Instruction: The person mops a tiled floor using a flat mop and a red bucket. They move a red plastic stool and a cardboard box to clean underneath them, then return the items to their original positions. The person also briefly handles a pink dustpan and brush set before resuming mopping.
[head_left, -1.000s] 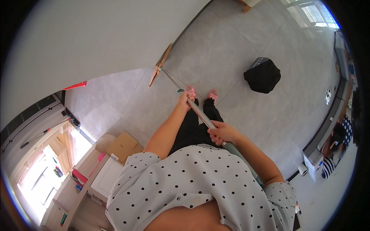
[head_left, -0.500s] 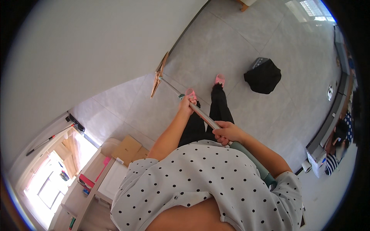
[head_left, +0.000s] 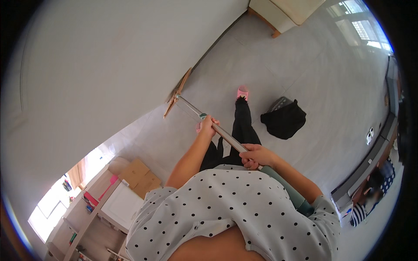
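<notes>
My left hand (head_left: pixel 209 126) is wrapped round the upper-middle of a flat mop's silver pole (head_left: pixel 228 138), just behind a green collar (head_left: pixel 202 116). Lower down, my right hand (head_left: pixel 256 156) closes round the same pole, where a thick green handle section (head_left: pixel 285 189) starts and runs back under my right arm. At the far end the brown mop head (head_left: pixel 179 92) stands tilted on edge along the foot of the pale wall (head_left: pixel 117 65). My pink slipper (head_left: pixel 242 92) is on the grey floor right of the pole; the other is mostly hidden by my left hand.
A black cloth-draped object (head_left: pixel 285 122) sits on the floor to the right. Ahead is cream furniture with wooden legs (head_left: pixel 291 13). Cardboard boxes (head_left: pixel 140 177) and a shelf unit (head_left: pixel 93 213) stand at lower left. A long grey ledge (head_left: pixel 361 167) lines the right side.
The view has turned and moved forward along the wall. The mop head stays at the wall's base, both hands keep their hold, and more of the cream furniture shows.
</notes>
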`<action>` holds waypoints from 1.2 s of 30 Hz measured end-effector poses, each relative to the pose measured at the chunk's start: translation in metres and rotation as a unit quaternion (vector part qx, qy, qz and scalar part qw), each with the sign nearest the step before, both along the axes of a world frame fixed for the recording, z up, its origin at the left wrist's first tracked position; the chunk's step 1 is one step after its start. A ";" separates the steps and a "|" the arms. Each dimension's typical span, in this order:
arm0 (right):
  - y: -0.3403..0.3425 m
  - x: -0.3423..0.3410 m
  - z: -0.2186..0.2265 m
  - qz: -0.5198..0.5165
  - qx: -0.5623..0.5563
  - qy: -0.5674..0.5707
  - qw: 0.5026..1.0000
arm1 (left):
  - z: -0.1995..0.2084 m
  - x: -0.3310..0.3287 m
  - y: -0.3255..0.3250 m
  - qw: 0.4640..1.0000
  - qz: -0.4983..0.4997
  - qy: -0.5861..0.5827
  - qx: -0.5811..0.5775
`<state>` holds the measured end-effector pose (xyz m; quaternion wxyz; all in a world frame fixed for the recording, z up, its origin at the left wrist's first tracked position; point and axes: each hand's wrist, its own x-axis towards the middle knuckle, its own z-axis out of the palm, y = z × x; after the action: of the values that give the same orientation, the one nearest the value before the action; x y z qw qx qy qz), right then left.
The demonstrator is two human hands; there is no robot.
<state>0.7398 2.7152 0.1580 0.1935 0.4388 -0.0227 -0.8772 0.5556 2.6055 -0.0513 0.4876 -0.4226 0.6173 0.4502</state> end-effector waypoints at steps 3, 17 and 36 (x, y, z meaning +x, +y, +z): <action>0.051 0.012 -0.003 -0.044 -0.027 -0.004 0.999 | -0.009 0.008 0.051 1.000 -0.002 -0.012 0.017; 0.147 0.039 0.010 0.028 0.135 -0.038 0.990 | -0.019 0.057 0.192 0.983 0.020 -0.136 0.123; 0.044 -0.009 0.046 0.050 0.095 -0.008 0.994 | 0.033 0.007 0.078 0.984 0.074 -0.109 0.123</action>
<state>0.7305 2.7588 0.2041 0.1939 0.4632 0.0814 -0.8610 0.5623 2.6838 -0.0184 0.5651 -0.4507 0.4677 0.5087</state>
